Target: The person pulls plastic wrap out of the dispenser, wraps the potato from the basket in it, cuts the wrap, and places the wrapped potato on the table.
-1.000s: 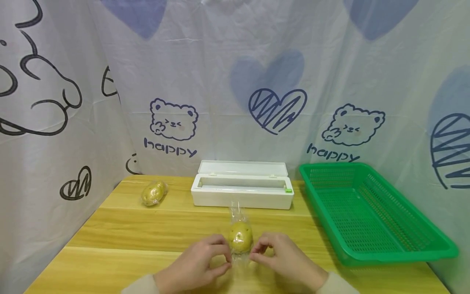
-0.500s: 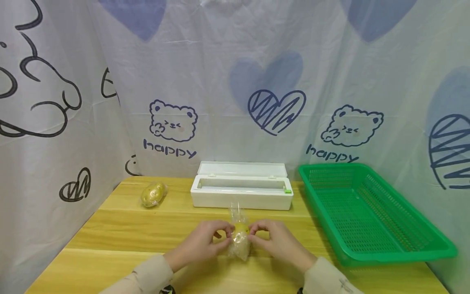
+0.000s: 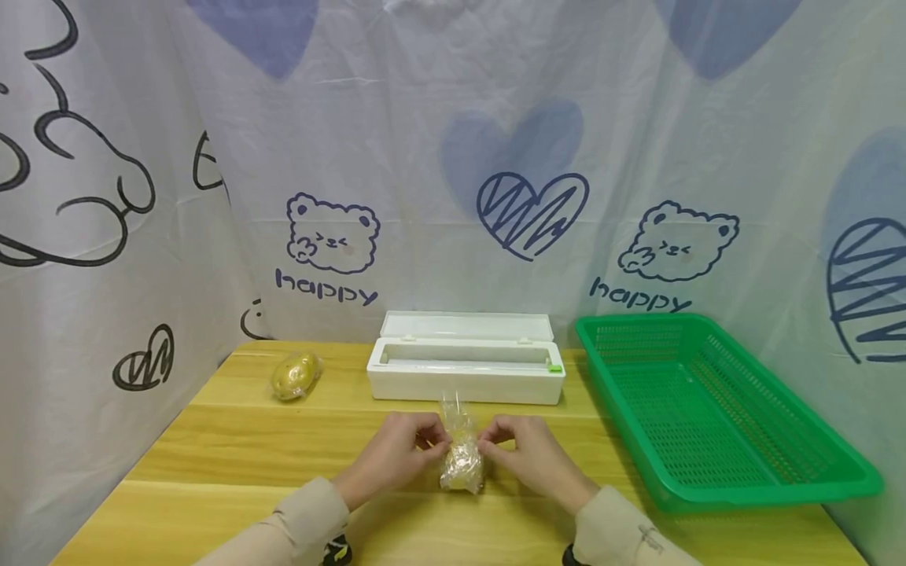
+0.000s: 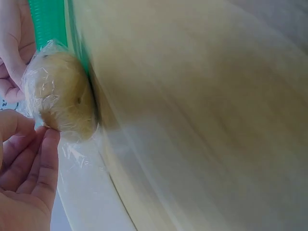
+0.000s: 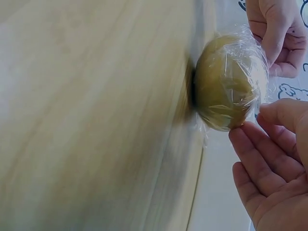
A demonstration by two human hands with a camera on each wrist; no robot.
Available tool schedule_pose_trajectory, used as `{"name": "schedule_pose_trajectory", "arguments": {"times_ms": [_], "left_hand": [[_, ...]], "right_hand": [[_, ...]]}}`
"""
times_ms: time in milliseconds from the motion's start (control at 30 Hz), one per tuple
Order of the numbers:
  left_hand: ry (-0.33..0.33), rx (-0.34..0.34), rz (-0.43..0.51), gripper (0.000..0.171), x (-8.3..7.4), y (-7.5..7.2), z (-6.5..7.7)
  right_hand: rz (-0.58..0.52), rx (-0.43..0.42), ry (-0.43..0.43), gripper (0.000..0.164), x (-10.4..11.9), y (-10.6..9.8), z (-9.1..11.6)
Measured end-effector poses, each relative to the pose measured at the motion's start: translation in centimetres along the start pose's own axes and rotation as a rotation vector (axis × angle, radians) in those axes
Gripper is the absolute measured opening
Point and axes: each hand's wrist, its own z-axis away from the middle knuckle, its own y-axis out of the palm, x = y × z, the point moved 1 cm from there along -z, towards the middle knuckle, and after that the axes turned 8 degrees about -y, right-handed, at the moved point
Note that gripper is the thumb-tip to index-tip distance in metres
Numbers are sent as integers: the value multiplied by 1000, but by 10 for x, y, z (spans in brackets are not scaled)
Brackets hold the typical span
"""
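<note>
A potato (image 3: 463, 472) under crinkled plastic wrap (image 4: 45, 89) lies on the wooden table, between both hands. From its left side my left hand (image 3: 399, 452) pinches the wrap between thumb and fingertips. On the opposite side my right hand (image 3: 527, 452) pinches the wrap in the same way; in the right wrist view the fingertips (image 5: 237, 132) touch the potato's edge. A loose tail of clear film (image 3: 455, 409) stretches from the potato toward the white box. Wrap now covers the near and upper side of the potato.
Behind the potato stands a white cling film box (image 3: 467, 385) with its lid raised and a green slider at its right end. Another wrapped potato (image 3: 295, 376) lies at the back left. A green plastic basket (image 3: 665, 472) occupies the right side of the wooden table (image 3: 233, 448).
Both hands have moved from the near side of the potato forward along its sides, carrying the near wrap up and over it. The box, basket and other potato have stayed put.
</note>
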Motion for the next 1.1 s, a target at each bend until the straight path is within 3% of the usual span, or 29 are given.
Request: {"name": "schedule_pose_trajectory", "arguments": {"times_ms": [133, 367, 467, 733, 967, 1100], "left_hand": [[1, -13, 2, 14, 2, 2, -1], [126, -23, -64, 13, 0, 5, 2], [137, -19, -90, 12, -2, 4, 3], [133, 48, -58, 9, 0, 2, 6], [162, 112, -125, 34, 5, -4, 7], [192, 124, -173, 43, 6, -5, 9]], "right_hand": [[-8, -6, -15, 5, -2, 3, -1], [26, -11, -129, 12, -2, 8, -1], [65, -3, -167, 10, -2, 8, 0], [72, 56, -119, 13, 0, 5, 2], [90, 115, -109, 38, 0, -1, 3], [107, 120, -143, 43, -1, -1, 3]]}}
